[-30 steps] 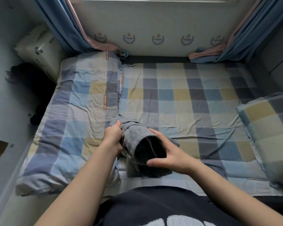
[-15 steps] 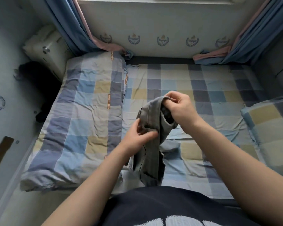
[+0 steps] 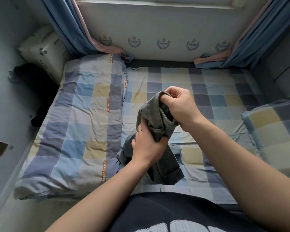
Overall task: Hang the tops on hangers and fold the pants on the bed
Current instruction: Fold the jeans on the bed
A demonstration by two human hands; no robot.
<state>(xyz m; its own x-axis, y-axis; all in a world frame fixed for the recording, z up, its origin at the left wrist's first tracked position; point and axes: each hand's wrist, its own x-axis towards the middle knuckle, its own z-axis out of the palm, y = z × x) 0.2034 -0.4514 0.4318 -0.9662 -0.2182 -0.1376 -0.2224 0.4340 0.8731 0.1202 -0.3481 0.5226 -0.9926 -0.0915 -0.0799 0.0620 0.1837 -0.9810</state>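
I am seeing the pants (image 3: 157, 124) hanging bunched in the air above the bed (image 3: 199, 91), over its near half and not lying flat on it. Their long axis is running from a high far end down toward me, with the loose end dangling just above the bed's near edge.

My right hand (image 3: 181, 108) is gripping the high end, fingers curled tight round the bunched cloth. My left hand (image 3: 147, 146) is clutching the middle, lower and nearer to me, thumb and fingers wrapped round the fabric.

I am judging that the free length lies below the left grip, so spreading it out means laying that end onto the bed, right of the quilt (image 3: 84, 114).
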